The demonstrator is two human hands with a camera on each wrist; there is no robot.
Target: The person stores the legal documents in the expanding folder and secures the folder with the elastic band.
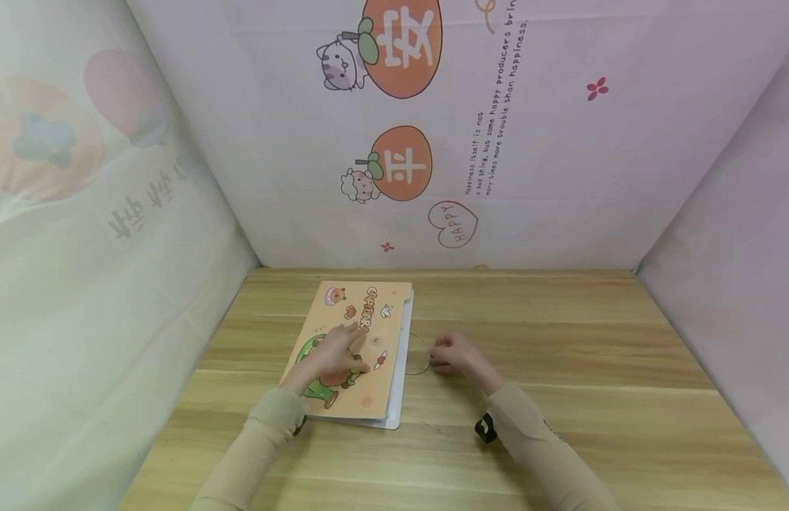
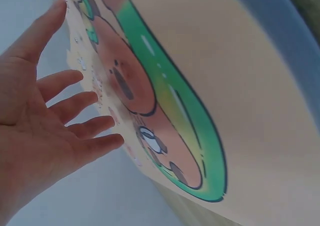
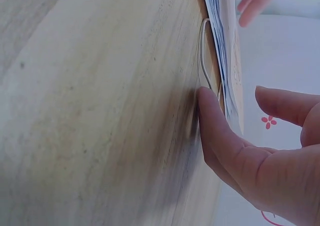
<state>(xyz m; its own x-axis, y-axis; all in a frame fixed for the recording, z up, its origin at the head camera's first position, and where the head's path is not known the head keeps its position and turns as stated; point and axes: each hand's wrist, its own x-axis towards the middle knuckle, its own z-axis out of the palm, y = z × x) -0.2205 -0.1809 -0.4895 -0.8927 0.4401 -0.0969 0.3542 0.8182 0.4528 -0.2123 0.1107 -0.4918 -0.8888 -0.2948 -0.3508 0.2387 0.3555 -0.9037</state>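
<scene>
A peach-coloured cardboard folder (image 1: 381, 319) printed with cartoon capybaras lies closed on the table, white sheets showing along its right edge. From that edge a thin elastic cord (image 1: 427, 349) bows out in a loop onto the wood. My left hand (image 1: 335, 349) is over the folder's cover, fingers spread, nothing held; the left wrist view shows the palm (image 2: 40, 116) beside the printed cover. At the cord's outer curve is my right hand (image 1: 458, 356). In the right wrist view its index fingertip is on the table at the cord (image 3: 204, 56), with the thumb well apart.
The wood-grain table (image 1: 560, 426) extends right and in front of the folder. White printed cloth (image 1: 547, 213) stands along the back and both sides. A dark object (image 1: 486, 428) sits at the right wrist.
</scene>
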